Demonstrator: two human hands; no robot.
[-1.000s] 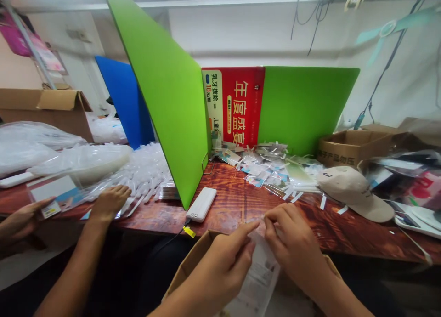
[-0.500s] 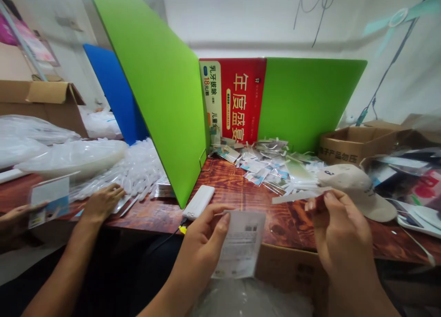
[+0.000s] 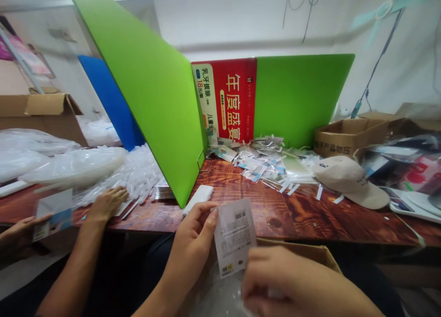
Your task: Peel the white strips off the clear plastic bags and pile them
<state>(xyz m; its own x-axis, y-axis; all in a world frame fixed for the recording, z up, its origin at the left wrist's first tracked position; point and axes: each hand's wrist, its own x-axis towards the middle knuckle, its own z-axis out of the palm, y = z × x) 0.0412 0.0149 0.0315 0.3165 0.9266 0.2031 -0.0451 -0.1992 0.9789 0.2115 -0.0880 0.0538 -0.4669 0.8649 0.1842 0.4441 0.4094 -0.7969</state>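
1. The person's left hand (image 3: 193,239) pinches a small printed packet (image 3: 234,236) by its left edge, thumb in front and fingers behind, and holds it upright just in front of the near edge of the wooden table (image 3: 310,216).
2. The person's right hand (image 3: 292,285) is low, below and to the right of the packet, with its fingers curled inward near the packet's lower corner. It is blurred; whether it grips anything cannot be told.
3. Below the packet sits an open cardboard box (image 3: 310,252), tucked under the table edge, with clear plastic showing inside it.
4. Behind the packet, on the table, lies a white power bank (image 3: 198,198), next to the foot of a green divider panel (image 3: 155,92).
5. Farther back from the packet, a heap of small sachets and paper strips (image 3: 272,163) lies against a red poster (image 3: 237,99).
6. To the right of the packet, a beige cap (image 3: 347,179) rests on the table.
7. Left of the divider, a co-worker's hand (image 3: 106,204) lies flat on clear plastic tubes (image 3: 138,174); the co-worker's other hand (image 3: 20,229) holds a card in a clear sleeve (image 3: 53,211).
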